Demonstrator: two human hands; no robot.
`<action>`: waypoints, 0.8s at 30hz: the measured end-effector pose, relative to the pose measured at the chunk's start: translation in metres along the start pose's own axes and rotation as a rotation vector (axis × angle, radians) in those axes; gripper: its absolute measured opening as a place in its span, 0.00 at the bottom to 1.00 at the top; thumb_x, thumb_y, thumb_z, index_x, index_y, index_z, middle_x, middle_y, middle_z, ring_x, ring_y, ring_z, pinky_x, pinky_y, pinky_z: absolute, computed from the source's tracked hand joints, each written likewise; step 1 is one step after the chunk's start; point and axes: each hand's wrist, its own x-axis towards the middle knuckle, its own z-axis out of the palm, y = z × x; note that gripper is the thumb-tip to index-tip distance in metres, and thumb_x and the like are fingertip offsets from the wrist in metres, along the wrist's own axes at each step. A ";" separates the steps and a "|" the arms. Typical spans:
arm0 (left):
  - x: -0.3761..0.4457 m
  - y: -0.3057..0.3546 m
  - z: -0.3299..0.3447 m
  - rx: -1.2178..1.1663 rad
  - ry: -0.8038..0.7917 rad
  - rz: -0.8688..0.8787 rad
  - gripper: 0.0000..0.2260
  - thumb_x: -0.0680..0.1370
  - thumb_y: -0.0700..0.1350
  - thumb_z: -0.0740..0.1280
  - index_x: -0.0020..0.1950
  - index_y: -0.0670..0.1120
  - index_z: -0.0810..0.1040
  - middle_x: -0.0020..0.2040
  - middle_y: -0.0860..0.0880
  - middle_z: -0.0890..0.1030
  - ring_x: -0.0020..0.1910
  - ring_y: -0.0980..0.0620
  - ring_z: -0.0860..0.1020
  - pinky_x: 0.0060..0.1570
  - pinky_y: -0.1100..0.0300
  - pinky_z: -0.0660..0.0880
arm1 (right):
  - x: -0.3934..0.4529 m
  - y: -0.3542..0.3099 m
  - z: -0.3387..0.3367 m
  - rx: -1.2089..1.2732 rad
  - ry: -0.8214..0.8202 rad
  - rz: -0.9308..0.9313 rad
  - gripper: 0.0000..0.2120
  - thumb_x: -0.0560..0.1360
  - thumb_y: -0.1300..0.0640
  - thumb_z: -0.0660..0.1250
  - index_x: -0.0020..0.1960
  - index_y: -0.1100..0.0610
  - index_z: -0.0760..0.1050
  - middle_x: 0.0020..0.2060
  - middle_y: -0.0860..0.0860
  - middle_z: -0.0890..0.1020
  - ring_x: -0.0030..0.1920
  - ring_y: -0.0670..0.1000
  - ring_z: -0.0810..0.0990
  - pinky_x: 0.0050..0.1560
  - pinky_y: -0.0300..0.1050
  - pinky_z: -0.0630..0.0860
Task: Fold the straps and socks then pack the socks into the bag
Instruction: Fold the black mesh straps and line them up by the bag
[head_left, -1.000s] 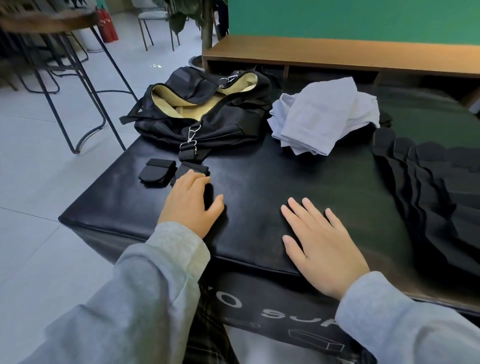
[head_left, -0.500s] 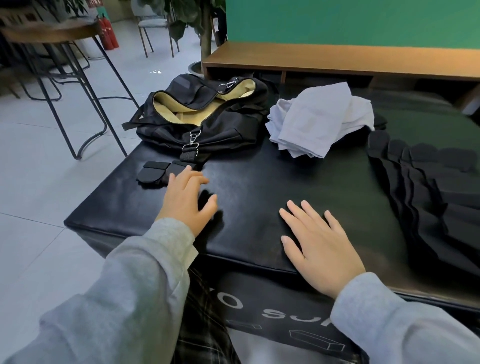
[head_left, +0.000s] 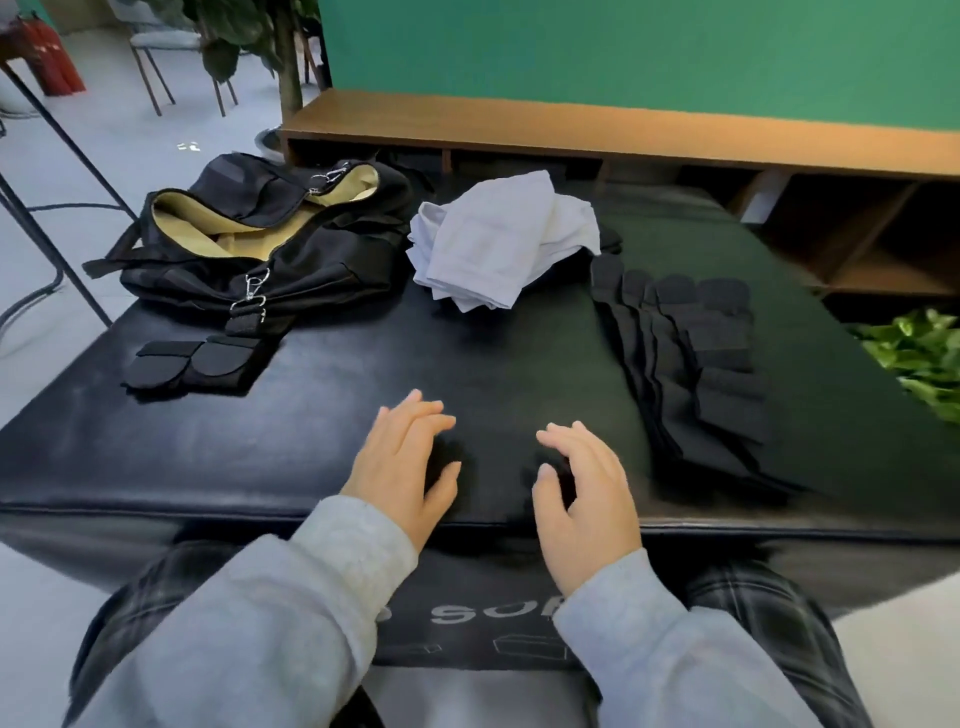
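Both hands, left and right, hover spread and empty at six o'clock; black socks fan at three, bag gapes at eleven, so lift one sock and fold it squarely.

The only lettering that can be read stands on the front face of the black padded table, at six o'clock between the two grey sleeves: pale capitals "SU", then a rounded letter that the right sleeve cuts off. A curved stroke before them, by the left sleeve, cannot be made out. Below the letters are faint outline drawings of boxes, without words.
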 end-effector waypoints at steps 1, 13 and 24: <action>-0.001 0.007 0.006 -0.013 0.002 0.034 0.16 0.72 0.38 0.66 0.58 0.48 0.68 0.59 0.45 0.77 0.66 0.50 0.66 0.71 0.54 0.55 | 0.002 0.001 -0.007 0.005 0.072 -0.034 0.17 0.74 0.52 0.55 0.57 0.54 0.77 0.56 0.40 0.75 0.67 0.45 0.66 0.66 0.35 0.58; -0.023 0.018 0.024 -0.013 -0.008 0.198 0.20 0.72 0.32 0.52 0.57 0.50 0.71 0.61 0.53 0.71 0.58 0.46 0.77 0.64 0.55 0.70 | 0.034 0.036 -0.083 -0.304 0.405 0.216 0.19 0.72 0.59 0.64 0.63 0.56 0.72 0.65 0.53 0.73 0.70 0.55 0.61 0.66 0.49 0.57; -0.021 0.023 0.017 -0.049 0.022 0.171 0.18 0.71 0.36 0.50 0.55 0.50 0.71 0.59 0.54 0.72 0.54 0.55 0.74 0.54 0.62 0.70 | 0.037 0.049 -0.100 -0.302 0.181 0.398 0.23 0.75 0.58 0.62 0.69 0.45 0.67 0.68 0.46 0.68 0.67 0.53 0.63 0.66 0.53 0.57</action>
